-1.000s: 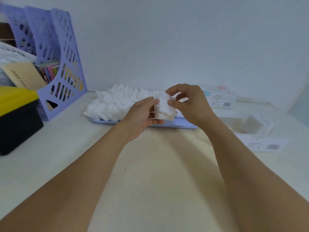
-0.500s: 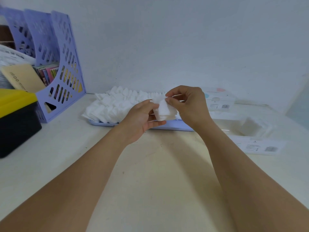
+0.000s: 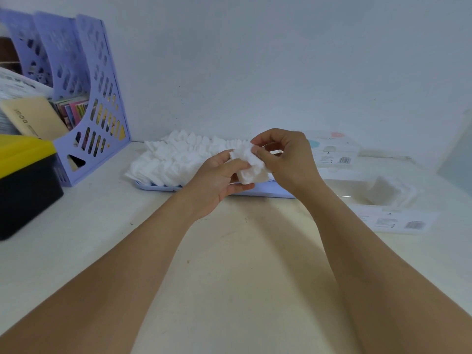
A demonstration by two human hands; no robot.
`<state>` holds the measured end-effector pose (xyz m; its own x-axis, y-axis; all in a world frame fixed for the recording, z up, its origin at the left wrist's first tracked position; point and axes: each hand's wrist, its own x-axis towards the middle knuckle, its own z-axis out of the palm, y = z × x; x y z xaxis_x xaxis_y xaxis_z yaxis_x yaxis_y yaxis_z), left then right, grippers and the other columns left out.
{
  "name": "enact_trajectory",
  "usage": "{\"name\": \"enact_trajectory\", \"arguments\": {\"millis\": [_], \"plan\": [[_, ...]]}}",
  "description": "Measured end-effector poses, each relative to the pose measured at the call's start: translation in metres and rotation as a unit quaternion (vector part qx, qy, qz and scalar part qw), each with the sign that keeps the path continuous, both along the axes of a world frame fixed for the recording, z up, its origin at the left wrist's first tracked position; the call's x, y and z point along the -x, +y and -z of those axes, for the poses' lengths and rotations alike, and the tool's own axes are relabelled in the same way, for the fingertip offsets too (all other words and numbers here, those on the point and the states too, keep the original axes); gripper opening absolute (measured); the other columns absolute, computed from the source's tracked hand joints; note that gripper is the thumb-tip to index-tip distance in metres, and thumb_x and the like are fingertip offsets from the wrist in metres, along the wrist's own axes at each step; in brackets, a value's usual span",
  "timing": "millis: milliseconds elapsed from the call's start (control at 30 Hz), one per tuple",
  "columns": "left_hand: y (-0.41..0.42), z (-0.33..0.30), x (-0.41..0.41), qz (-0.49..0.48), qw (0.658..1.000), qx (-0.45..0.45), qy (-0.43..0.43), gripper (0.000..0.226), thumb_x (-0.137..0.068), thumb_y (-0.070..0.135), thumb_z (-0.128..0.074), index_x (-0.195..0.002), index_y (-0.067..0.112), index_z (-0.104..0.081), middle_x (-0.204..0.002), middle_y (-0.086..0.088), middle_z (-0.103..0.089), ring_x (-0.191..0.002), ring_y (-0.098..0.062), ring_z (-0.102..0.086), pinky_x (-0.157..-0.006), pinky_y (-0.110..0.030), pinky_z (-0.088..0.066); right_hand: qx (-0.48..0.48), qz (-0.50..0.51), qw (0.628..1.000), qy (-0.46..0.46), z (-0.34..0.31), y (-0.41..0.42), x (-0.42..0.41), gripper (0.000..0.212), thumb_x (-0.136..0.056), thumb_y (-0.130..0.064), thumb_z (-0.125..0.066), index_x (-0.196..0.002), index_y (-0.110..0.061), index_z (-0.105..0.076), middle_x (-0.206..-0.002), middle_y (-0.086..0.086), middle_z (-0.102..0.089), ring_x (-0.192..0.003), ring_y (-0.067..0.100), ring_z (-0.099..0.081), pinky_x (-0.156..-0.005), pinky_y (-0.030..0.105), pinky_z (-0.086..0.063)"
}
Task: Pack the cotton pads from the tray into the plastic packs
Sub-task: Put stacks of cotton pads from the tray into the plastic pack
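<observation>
Pinching the top edge of a small stack of cotton pads [image 3: 251,166], the right hand [image 3: 286,159] has thumb and forefinger closed together on the upper corner, while the left hand [image 3: 217,178] cradles the stack from below and behind, its fingers curled under and its thumb pressed on the near face. Both hands are clamped on the same bundle, held in the air just in front of the tray [image 3: 258,193].

The stack looks uneven, its upper pads fanned out of line, so this reads as squaring up before packing.

Now the relation that matters: the open plastic pack [image 3: 383,192] lies off to the right of the stack, on the table [image 3: 229,277] beside the tray's right end. It already seems to hold some pads, though the clear plastic makes that hard to read. The right hand is the nearer one to it, so the carry likely goes rightward and down. The stack's broad face is toward the camera; it will probably need turning to match the pack's opening.

Behind the hands, the tray is heaped with loose pads [image 3: 184,157], so plenty remains. Another pack [image 3: 332,152] sits farther back on the right.
</observation>
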<state>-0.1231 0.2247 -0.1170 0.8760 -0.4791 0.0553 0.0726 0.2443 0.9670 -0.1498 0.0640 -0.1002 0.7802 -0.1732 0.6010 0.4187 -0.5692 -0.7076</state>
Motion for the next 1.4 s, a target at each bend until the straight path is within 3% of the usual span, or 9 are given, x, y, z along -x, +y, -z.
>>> {"name": "enact_trajectory", "arguments": {"millis": [133,300,500,700,867,1033,1200,1333,1400], "plan": [[0.0,0.0,-0.002,-0.003,1.0,0.004,0.008,0.032,-0.096,0.008,-0.059,-0.128,0.005,-0.063,-0.117,-0.015,-0.069,-0.104,-0.026,-0.068,-0.072,-0.029,-0.058,0.009,0.007,1.0,0.002,0.0,0.0,-0.001,0.012,-0.089,-0.004,-0.071,-0.088,-0.016,-0.074,-0.084,-0.007,-0.07,-0.079,0.012,-0.067,-0.063,0.016,-0.051],[0.0,0.001,-0.005,-0.015,1.0,-0.002,0.019,0.032,-0.095,0.009,-0.06,-0.126,0.005,-0.063,-0.11,-0.014,-0.067,-0.101,-0.027,-0.067,-0.073,-0.033,-0.059,0.035,0.011,0.999,-0.017,0.002,0.002,0.0,0.019,-0.084,0.001,-0.07,-0.079,-0.017,-0.07,-0.084,-0.011,-0.067,-0.079,0.012,-0.066,-0.065,0.03,-0.057],[-0.001,0.001,-0.006,-0.031,0.998,-0.016,0.043,0.023,-0.095,0.012,-0.058,-0.114,0.002,-0.065,-0.111,-0.018,-0.063,-0.097,-0.029,-0.067,-0.073,-0.035,-0.06,0.153,0.007,0.988,0.012,-0.003,0.005,0.004,0.015,-0.084,-0.018,-0.067,-0.088,-0.021,-0.081,-0.087,-0.007,-0.056,-0.08,-0.001,-0.051,-0.071,0.016,-0.037],[0.001,0.002,-0.009,-0.038,0.998,-0.031,0.036,0.035,-0.095,0.011,-0.058,-0.127,-0.004,-0.061,-0.113,-0.017,-0.066,-0.087,-0.024,-0.07,-0.075,-0.035,-0.059,0.142,-0.069,0.984,0.087,-0.01,0.005,0.016,0.01,-0.082,-0.026,-0.082,-0.091,-0.02,-0.082,-0.082,-0.004,-0.073,-0.073,0.015,-0.063,-0.065,0.023,-0.048],[0.003,0.002,-0.008,-0.043,0.998,-0.007,0.05,0.044,-0.093,0.003,-0.055,-0.136,0.0,-0.052,-0.126,-0.02,-0.065,-0.103,-0.034,-0.071,-0.073,-0.036,-0.06,0.059,-0.116,0.985,0.116,-0.01,-0.004,0.014,0.015,-0.088,-0.023,-0.078,-0.095,-0.011,-0.082,-0.085,-0.001,-0.078,-0.072,0.006,-0.067,-0.068,0.017,-0.052],[0.004,-0.001,-0.006,-0.034,0.997,0.017,0.063,0.034,-0.094,0.001,-0.047,-0.127,-0.001,-0.057,-0.12,-0.024,-0.065,-0.101,-0.034,-0.068,-0.071,-0.036,-0.061,-0.007,-0.094,0.987,0.132,-0.009,-0.009,0.012,0.019,-0.097,-0.015,-0.067,-0.093,-0.002,-0.08,-0.076,0.015,-0.07,-0.06,0.019,-0.043,-0.051,0.016,-0.036],[0.003,0.0,-0.009,-0.031,0.996,0.01,0.079,0.036,-0.095,0.017,-0.06,-0.126,-0.002,-0.059,-0.12,-0.027,-0.067,-0.096,-0.033,-0.069,-0.083,-0.041,-0.062,0.006,-0.086,0.992,0.093,-0.011,-0.006,0.011,0.022,-0.1,-0.006,-0.059,-0.092,0.009,-0.073,-0.072,0.007,-0.068,-0.05,-0.001,-0.056,-0.054,0.008,-0.041],[0.001,0.004,-0.011,-0.028,0.998,-0.013,0.053,0.038,-0.096,0.019,-0.063,-0.129,0.001,-0.06,-0.126,-0.023,-0.066,-0.099,-0.032,-0.071,-0.082,-0.04,-0.061,0.065,-0.031,0.994,0.08,-0.008,-0.005,0.005,0.022,-0.101,-0.014,-0.059,-0.088,-0.002,-0.072,-0.079,0.007,-0.075,-0.065,0.008,-0.068,-0.065,0.022,-0.052],[0.002,0.006,-0.011,-0.03,0.998,-0.022,0.045,0.034,-0.097,0.014,-0.062,-0.128,0.003,-0.06,-0.126,-0.022,-0.066,-0.102,-0.032,-0.071,-0.077,-0.037,-0.061,0.075,-0.011,0.994,0.082,-0.006,-0.005,0.003,0.021,-0.102,-0.017,-0.058,-0.088,-0.007,-0.07,-0.079,0.006,-0.074,-0.063,0.006,-0.066,-0.064,0.02,-0.05]]}}
